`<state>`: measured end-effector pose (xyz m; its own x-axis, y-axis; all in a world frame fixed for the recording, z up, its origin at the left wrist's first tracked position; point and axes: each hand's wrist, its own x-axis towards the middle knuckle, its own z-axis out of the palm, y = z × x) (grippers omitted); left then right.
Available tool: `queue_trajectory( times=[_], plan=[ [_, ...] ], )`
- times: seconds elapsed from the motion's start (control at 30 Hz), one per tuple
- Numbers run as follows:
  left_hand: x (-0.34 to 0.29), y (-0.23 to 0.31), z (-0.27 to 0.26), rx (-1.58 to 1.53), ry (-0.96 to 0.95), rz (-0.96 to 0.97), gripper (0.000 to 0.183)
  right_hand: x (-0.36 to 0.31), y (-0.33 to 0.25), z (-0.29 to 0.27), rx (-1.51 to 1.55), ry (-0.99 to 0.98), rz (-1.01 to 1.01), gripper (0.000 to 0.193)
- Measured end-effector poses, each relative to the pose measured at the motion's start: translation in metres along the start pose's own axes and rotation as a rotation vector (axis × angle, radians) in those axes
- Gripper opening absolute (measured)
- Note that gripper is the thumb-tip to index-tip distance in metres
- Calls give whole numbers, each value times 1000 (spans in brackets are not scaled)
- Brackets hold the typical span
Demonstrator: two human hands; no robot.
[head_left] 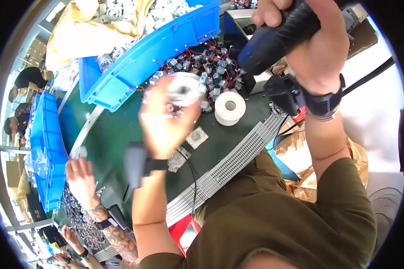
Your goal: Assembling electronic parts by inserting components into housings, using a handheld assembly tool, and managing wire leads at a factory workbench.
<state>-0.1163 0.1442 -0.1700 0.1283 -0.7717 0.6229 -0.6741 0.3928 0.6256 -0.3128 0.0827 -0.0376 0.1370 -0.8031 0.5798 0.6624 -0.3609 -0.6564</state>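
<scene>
My left hand (166,121), smeared by motion, grips a round white plastic part (184,85) above the green work surface (107,139). Past it lies a heap of small grey and black components with red wires (220,67). High at the right, my right hand (321,49) is closed round a thick black cylindrical tool (278,38), whose blunt end points down and left. The tool's other end runs out of view. A white roll (230,108) rests on the surface between my hands. Nearer me are two small worn square pads (196,137).
A blue bin (166,42) with white parts and a yellow cloth (90,33) stands at the back. A perforated metal strip (229,172) edges the surface, with a black cable (193,175) over it. A co-worker's hand (81,177) works at left beside another blue bin (47,152).
</scene>
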Motion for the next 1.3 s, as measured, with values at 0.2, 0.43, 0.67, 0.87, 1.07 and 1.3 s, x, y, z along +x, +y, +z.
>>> queue_trajectory(
  times=[0.2,0.43,0.67,0.87,1.07,1.3],
  plan=[
    [-45,-113,-143,646,-37,-436,55,-5,16,-14,-266,-30,246,33],
    [8,-68,-81,824,128,-44,36,1,35,-15,-379,-44,213,32],
    [14,-117,-62,450,-30,-272,25,-3,58,-34,-617,-34,-64,51],
    [23,3,-56,-678,-157,-275,31,-44,47,-24,-856,-466,-450,52],
    [24,24,-40,-949,-550,-397,45,-47,55,-20,-539,-747,12,41],
    [167,-33,-66,-306,383,-60,23,-45,68,-60,-497,-581,179,33]
  ],
)
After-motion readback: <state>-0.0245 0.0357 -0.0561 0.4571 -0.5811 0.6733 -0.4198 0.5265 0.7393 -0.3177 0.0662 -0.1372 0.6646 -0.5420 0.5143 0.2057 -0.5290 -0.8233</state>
